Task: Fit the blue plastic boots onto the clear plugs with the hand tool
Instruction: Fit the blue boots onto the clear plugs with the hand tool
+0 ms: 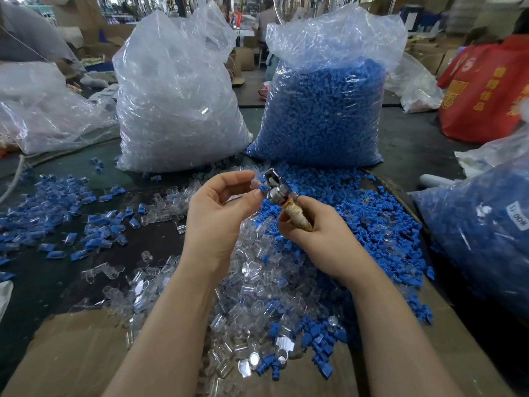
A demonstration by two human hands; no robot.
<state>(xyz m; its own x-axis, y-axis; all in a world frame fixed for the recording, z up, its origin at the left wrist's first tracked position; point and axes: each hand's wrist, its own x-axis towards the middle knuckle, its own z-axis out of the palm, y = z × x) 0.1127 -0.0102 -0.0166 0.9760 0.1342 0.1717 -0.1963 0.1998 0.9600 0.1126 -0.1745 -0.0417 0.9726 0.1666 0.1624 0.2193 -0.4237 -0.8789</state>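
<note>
My left hand pinches a small blue boot and a clear plug between thumb and fingertips, right against the metal head of the hand tool. My right hand grips the tool's tape-wrapped handle, head pointing up and left. Under both hands lies a mixed pile of loose clear plugs and blue boots. Finished blue-and-clear pieces are spread over the dark table at the left.
A tall clear bag of plugs and a tall bag of blue boots stand behind the pile. Another bag of blue parts sits at the right, a red bag behind it. Cardboard covers the near table edge.
</note>
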